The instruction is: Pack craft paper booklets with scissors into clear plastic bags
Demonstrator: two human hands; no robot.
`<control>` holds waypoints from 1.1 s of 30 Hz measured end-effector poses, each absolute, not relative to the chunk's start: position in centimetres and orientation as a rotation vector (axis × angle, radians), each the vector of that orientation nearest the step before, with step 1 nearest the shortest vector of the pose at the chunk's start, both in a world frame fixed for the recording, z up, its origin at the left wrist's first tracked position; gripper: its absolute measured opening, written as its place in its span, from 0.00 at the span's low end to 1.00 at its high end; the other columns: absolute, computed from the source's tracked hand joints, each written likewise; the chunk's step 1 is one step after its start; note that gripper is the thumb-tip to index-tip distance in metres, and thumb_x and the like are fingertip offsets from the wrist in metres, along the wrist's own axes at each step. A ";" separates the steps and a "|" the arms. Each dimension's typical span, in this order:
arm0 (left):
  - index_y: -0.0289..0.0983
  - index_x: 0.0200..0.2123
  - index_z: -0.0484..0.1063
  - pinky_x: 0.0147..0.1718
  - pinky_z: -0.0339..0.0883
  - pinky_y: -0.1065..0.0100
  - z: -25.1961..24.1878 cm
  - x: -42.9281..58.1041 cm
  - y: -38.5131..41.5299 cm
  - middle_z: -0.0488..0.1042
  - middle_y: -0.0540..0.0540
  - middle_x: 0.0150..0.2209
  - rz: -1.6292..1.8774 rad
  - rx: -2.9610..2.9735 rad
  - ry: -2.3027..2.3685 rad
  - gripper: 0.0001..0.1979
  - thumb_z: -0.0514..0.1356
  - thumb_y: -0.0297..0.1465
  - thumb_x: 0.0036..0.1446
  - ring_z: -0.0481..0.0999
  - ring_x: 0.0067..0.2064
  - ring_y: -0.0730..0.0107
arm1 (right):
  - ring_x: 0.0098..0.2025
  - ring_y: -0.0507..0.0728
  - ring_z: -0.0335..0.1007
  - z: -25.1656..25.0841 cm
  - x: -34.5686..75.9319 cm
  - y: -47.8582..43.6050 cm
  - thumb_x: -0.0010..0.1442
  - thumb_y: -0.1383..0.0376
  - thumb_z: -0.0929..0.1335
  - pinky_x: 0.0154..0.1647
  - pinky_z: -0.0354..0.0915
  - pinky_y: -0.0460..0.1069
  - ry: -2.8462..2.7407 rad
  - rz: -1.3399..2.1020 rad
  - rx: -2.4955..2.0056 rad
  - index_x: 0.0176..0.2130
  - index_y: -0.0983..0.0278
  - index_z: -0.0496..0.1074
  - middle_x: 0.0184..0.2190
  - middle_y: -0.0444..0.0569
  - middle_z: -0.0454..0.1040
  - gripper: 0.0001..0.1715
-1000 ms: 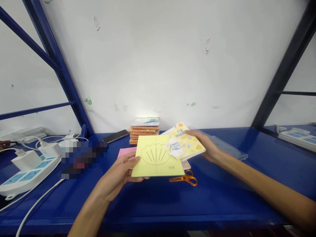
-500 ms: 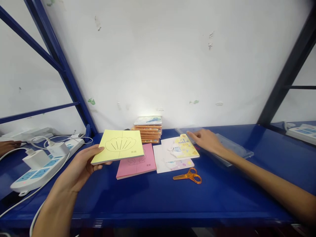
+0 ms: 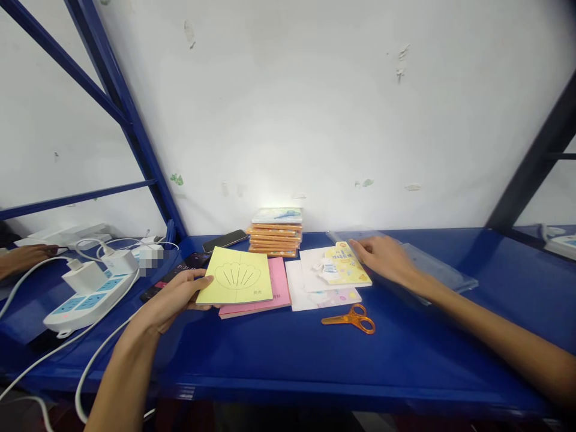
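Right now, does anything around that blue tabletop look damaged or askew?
The white wall looks damaged, with small scuffed patches. On the blue tabletop, the yellow printed booklet lies askew across white paper sheets. The left hand holds the yellow square shell-drawing pad unevenly overlapping the pink square pad. Nothing looks spilled.

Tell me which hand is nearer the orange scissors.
Right. The right hand is beyond the orange scissors, by the yellow booklet; the left hand is farther away, off to their left, holding the yellow pad.
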State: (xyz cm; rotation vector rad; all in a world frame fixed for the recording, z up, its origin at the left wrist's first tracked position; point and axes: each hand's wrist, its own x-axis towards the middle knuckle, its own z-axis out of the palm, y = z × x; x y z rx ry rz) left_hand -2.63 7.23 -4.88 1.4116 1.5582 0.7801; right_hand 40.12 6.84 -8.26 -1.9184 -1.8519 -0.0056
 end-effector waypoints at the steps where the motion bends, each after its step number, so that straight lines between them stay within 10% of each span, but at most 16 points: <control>1: 0.35 0.36 0.75 0.30 0.77 0.65 -5.1 -2.5 7.4 0.82 0.43 0.32 0.740 1.466 1.624 0.18 0.67 0.39 0.43 0.81 0.36 0.58 | 0.18 0.53 0.53 -8.3 40.1 6.9 0.70 0.48 0.56 0.24 0.41 0.52 -1.850 -0.004 -1.923 0.19 0.61 0.58 0.16 0.47 0.67 0.34; 8: 0.34 0.31 0.75 0.26 0.73 0.59 -6.8 -2.4 9.1 0.80 0.37 0.31 0.531 1.674 1.973 0.14 0.58 0.39 0.48 0.81 0.34 0.45 | 0.17 0.52 0.52 -8.7 40.3 7.0 0.71 0.45 0.55 0.23 0.43 0.52 -1.837 0.009 -1.918 0.17 0.61 0.54 0.15 0.47 0.64 0.36; 14: 0.35 0.36 0.80 0.44 0.67 0.47 -6.4 -2.0 8.1 0.82 0.29 0.38 0.418 1.867 2.226 0.25 0.52 0.48 0.57 0.79 0.46 0.30 | 0.18 0.52 0.54 -8.6 40.4 7.0 0.72 0.45 0.52 0.23 0.44 0.51 -1.809 -0.021 -1.917 0.17 0.61 0.53 0.15 0.48 0.64 0.38; 23: 0.36 0.46 0.78 0.39 0.64 0.50 -6.0 -0.6 6.4 0.80 0.27 0.43 0.356 1.934 2.422 0.28 0.45 0.46 0.64 0.78 0.46 0.30 | 0.17 0.51 0.50 -8.1 40.2 6.6 0.71 0.44 0.52 0.23 0.43 0.52 -1.791 -0.037 -1.882 0.17 0.60 0.50 0.15 0.47 0.60 0.37; 29: 0.39 0.40 0.75 0.38 0.62 0.58 -5.7 3.0 5.2 0.81 0.37 0.40 0.951 2.265 2.292 0.17 0.48 0.38 0.65 0.77 0.44 0.45 | 0.17 0.52 0.52 -7.9 40.1 6.5 0.71 0.44 0.53 0.23 0.45 0.52 -1.786 -0.047 -1.880 0.17 0.60 0.51 0.14 0.47 0.61 0.38; 33: 0.41 0.23 0.61 0.29 0.56 0.66 -6.9 6.7 4.3 0.70 0.49 0.21 1.407 2.470 1.793 0.17 0.50 0.35 0.66 0.70 0.26 0.66 | 0.17 0.52 0.49 -8.1 40.0 6.5 0.71 0.44 0.53 0.24 0.42 0.53 -1.807 -0.076 -1.876 0.17 0.60 0.49 0.14 0.46 0.59 0.37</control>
